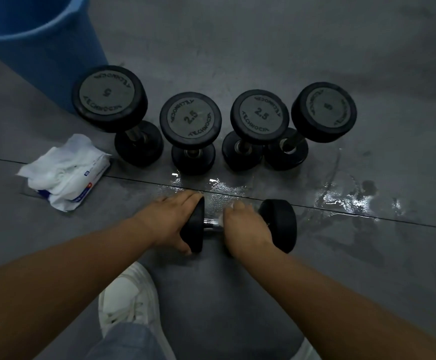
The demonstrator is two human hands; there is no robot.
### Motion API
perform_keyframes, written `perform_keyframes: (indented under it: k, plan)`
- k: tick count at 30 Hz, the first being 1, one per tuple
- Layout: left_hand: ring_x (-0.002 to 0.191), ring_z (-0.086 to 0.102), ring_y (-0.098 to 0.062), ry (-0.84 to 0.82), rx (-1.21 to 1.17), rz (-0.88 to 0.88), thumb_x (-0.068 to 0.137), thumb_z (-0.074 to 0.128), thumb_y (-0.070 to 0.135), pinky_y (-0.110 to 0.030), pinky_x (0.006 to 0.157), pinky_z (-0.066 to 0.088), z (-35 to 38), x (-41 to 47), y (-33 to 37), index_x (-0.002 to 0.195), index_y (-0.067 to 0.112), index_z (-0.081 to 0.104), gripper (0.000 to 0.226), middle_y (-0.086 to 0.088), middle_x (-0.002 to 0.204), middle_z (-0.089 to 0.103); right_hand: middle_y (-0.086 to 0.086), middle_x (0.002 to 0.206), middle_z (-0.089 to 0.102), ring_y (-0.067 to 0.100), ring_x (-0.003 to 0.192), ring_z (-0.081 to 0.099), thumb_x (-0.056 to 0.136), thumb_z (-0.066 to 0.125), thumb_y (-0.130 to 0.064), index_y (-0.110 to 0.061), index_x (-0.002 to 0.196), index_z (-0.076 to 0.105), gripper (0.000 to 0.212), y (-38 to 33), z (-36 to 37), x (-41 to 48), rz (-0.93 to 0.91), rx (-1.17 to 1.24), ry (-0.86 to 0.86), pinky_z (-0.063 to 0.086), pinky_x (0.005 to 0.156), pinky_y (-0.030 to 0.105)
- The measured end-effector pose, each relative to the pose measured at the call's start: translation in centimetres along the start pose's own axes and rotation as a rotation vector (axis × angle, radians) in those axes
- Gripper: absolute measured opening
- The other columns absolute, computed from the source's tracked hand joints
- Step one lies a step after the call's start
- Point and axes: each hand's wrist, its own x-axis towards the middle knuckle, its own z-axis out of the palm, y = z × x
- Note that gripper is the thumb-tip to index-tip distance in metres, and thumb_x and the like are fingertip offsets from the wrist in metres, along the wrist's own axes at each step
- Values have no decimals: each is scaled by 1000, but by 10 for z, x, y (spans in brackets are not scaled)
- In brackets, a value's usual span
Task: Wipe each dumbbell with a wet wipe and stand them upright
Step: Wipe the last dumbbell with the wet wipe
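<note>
Status, left to right. Back row: far-left 5 dumbbell (109, 98), left 2.5 dumbbell (190, 118), right 2.5 dumbbell (259, 116), far-right 5 dumbbell (323, 111). All four stand on end on the floor (237, 35). I read those as done, though I can't confirm from here that they were wiped.

The fifth dumbbell (280, 224) is in work, lying on its side in front of me, handle running left-right. My left hand (170, 219) steadies its left head, with the fingers (188, 197) curled over the top edge and the thumb underneath. My right hand (245, 224) is closed around the handle with the wet wipe (220, 219) bunched under it; only a scrap of white shows. So I'm mid-wipe on the bar. Likely still to do: both heads, then tip it upright. I see no other dumbbells lying down, so this looks like the last one.

Surroundings: the blue bucket (30, 35) is at far left, just behind the far-left 5. The wipe pack (66, 172) is open on the floor left of the row, with loose wipes on top, in easy reach. My white shoe (128, 294) is near, below the left hand.

A wet patch (341, 201) spreads from under the lying dumbbell out to the right. The obvious free slot is at the right end of the row, and it sits by that wet floor. Slip risk when standing the dumbbell there. The bases of the right 2.5 and far-right 5 are crowded together; I can't tell if they touch.
</note>
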Motion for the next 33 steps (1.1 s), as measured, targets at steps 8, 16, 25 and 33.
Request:
perform_keyframes:
  k: [8,16,25,33]
  plan:
    - [145,23,-18,3,-8,-2,58,82,59,-31,115,21,-1,-1,1,155,20,2,131,1,161,10,7,110,63,29,103,59,84,52,-20,-23,104,63,23,9,-2,14,-33,144,-95,45,84,33]
    - [147,19,-17,14,-5,8,61,81,59,-32,117,19,-2,-4,2,156,19,1,130,1,162,8,7,118,64,28,109,57,96,42,-27,-15,118,56,28,0,13,16,-79,239,-96,41,90,34]
    - [128,52,-30,171,125,63,31,86,67,-40,104,43,26,-24,9,145,5,33,140,-16,144,48,8,118,63,28,108,58,93,52,-38,-21,115,60,29,8,-1,34,-130,292,-462,44,85,29]
    - [134,43,-22,-89,-85,62,52,81,67,-29,109,39,8,-10,2,152,18,19,128,-4,152,34,8,110,65,27,101,60,78,72,-35,-19,111,64,37,3,8,29,-122,280,-467,41,74,26]
